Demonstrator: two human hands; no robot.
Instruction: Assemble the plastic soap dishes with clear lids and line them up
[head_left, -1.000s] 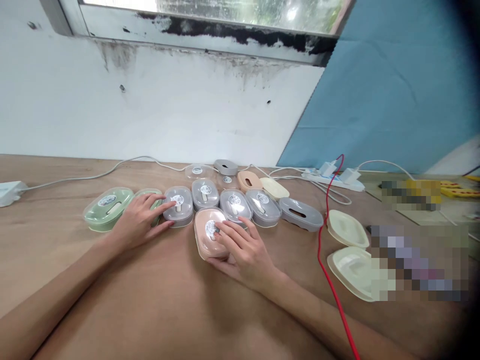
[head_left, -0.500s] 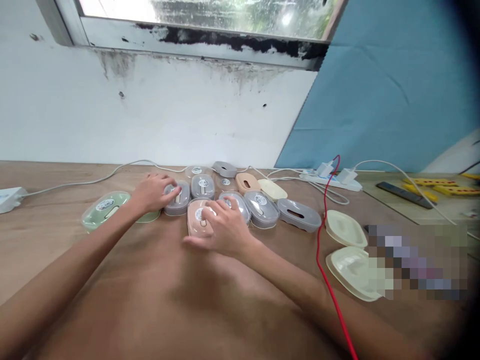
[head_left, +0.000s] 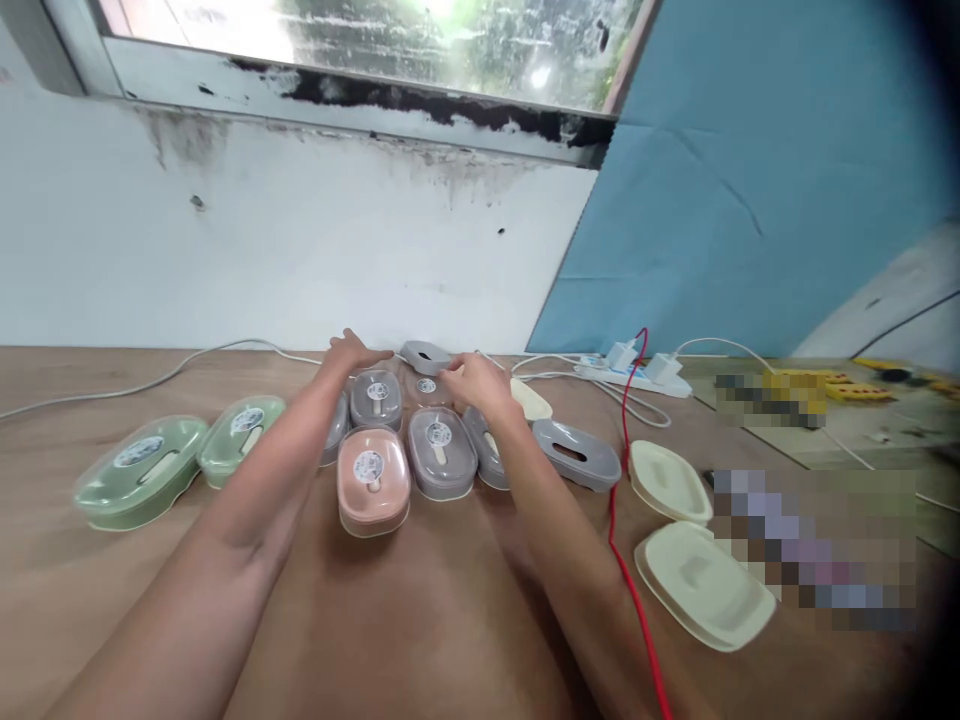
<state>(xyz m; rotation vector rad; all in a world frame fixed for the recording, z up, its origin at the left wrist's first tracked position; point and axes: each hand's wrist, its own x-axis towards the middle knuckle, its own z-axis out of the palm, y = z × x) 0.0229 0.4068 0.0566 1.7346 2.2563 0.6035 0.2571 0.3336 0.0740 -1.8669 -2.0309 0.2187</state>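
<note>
Near the far edge of the wooden table (head_left: 442, 640), the left hand (head_left: 350, 355) has its fingers spread; the right hand (head_left: 478, 382) bends inward (whether it pinches anything, I cannot tell); between them sits the slotted grey cover (head_left: 427, 367), best handled level by its rim, clear of the round label (head_left: 426, 385)

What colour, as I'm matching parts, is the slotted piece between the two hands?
Grey; the slotted piece shows best in the head view.
</note>
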